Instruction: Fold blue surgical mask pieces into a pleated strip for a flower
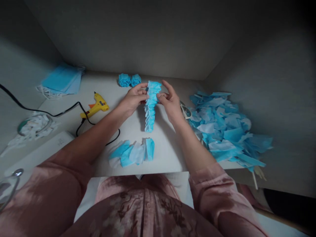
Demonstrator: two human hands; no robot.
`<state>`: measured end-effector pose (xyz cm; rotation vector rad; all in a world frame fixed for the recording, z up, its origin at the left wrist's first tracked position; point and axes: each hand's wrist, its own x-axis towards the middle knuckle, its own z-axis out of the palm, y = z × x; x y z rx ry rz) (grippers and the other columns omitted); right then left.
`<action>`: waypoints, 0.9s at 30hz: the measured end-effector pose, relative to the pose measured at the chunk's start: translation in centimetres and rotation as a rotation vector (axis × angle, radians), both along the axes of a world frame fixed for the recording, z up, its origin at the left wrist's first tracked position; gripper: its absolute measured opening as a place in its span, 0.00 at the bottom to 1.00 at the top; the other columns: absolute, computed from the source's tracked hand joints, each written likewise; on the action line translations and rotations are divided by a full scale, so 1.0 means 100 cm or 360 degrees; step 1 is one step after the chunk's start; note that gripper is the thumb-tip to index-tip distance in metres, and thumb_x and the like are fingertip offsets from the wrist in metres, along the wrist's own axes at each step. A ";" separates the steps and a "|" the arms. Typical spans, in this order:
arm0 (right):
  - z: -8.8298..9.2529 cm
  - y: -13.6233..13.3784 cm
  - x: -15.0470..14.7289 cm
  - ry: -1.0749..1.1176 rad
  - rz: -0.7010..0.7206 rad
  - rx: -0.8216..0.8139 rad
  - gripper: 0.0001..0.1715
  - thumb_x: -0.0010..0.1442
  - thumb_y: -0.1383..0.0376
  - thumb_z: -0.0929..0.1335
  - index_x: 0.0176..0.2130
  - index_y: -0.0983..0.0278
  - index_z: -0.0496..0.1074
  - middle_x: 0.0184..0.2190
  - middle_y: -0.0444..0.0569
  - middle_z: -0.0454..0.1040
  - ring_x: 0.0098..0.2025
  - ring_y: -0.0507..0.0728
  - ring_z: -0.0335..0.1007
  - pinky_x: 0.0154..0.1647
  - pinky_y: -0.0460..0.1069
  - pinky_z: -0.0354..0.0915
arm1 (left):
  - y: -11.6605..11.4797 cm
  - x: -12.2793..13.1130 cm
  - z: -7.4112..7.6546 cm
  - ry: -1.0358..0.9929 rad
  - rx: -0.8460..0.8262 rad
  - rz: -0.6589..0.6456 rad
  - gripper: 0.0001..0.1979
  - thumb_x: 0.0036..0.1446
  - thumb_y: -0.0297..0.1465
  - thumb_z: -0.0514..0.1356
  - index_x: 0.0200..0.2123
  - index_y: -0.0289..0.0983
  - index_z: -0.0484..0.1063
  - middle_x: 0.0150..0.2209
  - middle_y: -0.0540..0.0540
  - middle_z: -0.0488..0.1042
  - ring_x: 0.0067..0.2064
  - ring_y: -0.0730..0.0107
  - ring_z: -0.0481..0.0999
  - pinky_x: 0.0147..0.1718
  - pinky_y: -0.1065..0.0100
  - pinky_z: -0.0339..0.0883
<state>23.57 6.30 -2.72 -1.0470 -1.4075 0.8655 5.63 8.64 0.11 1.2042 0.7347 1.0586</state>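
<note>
Head view: left hand (134, 97) and right hand (170, 100) each pinch the top of a pleated blue strip (151, 107) at upper centre, grip closed on it, strip hanging to the white bench (168, 148). Folded blue pieces (132, 154) lie below centre. Yellow glue gun (96, 106) sits left, blue scrap pile (222, 128) right, two blue rosettes (129, 80) above.

Two hands, left hand (133, 98) and right hand (170, 102), pinch the top of a hanging blue ruffled strip (151, 106) above a white counter (168, 148). A yellow glue gun (96, 106) lies left; a pile of blue scraps (222, 128) lies right.
</note>
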 end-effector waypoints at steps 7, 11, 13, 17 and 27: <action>0.003 -0.003 -0.004 -0.0011 0.0115 -0.0029 0.51 0.57 0.39 0.71 0.70 0.50 0.53 0.41 0.47 0.79 0.42 0.58 0.75 0.45 0.57 0.75 | 0.003 -0.001 0.002 -0.0255 -0.0127 0.0080 0.20 0.50 0.21 0.63 0.47 0.38 0.72 0.32 0.51 0.74 0.30 0.73 0.73 0.33 0.69 0.67; 0.001 -0.001 -0.004 -0.0020 0.0123 -0.0002 0.53 0.53 0.40 0.74 0.69 0.52 0.56 0.36 0.46 0.77 0.36 0.57 0.72 0.40 0.54 0.72 | 0.001 0.000 0.003 -0.0296 -0.0225 0.0047 0.15 0.55 0.25 0.63 0.47 0.38 0.72 0.32 0.50 0.75 0.32 0.71 0.74 0.34 0.68 0.68; 0.000 0.001 -0.002 -0.0002 0.0092 0.0017 0.53 0.53 0.41 0.74 0.68 0.53 0.57 0.34 0.45 0.76 0.35 0.56 0.71 0.38 0.53 0.71 | -0.001 0.000 0.003 -0.0276 -0.0248 -0.0009 0.12 0.59 0.31 0.63 0.46 0.38 0.72 0.32 0.49 0.75 0.33 0.69 0.75 0.34 0.67 0.68; -0.001 0.003 0.001 -0.0023 0.0060 0.0021 0.53 0.53 0.41 0.75 0.69 0.53 0.57 0.31 0.43 0.74 0.35 0.56 0.70 0.37 0.53 0.70 | -0.002 -0.001 0.001 -0.0191 -0.0187 -0.0057 0.17 0.53 0.25 0.65 0.47 0.38 0.71 0.31 0.51 0.75 0.31 0.71 0.74 0.33 0.68 0.67; 0.006 -0.005 -0.001 0.0014 -0.0017 -0.0123 0.46 0.61 0.40 0.68 0.70 0.53 0.56 0.38 0.46 0.79 0.39 0.56 0.76 0.46 0.55 0.74 | 0.005 -0.003 0.000 -0.0191 -0.0089 0.0044 0.21 0.50 0.24 0.64 0.48 0.39 0.70 0.32 0.50 0.73 0.33 0.69 0.74 0.37 0.65 0.66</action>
